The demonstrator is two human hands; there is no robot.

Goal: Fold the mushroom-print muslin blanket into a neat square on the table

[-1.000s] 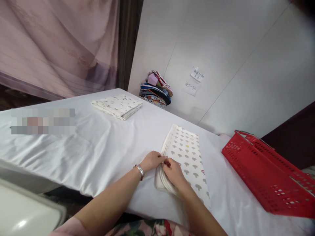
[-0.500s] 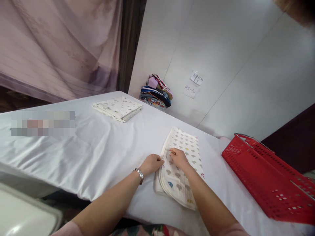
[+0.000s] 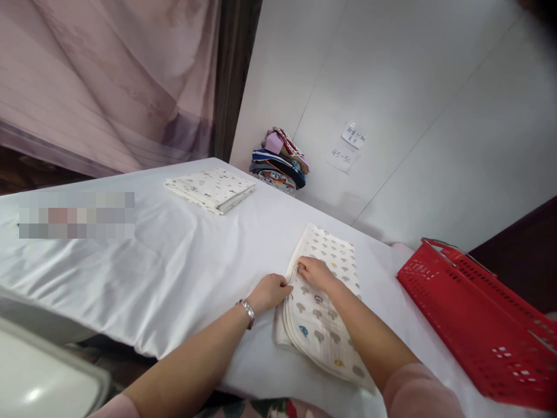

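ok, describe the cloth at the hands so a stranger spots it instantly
On the white-covered table, look left of the red basket. There a cream cloth lies with the left hand and right hand by its left edge. Rows of mostly grey mushroom shapes set it apart from the other folded cloth farther back, whose print is small and scattered.

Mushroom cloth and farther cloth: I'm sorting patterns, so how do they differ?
The mushroom cloth carries rows of grey mushrooms; the farther cloth has scattered dark marks. The mushroom cloth's near edge curves; the farther cloth's edges look straighter. Both are whitish and layered.
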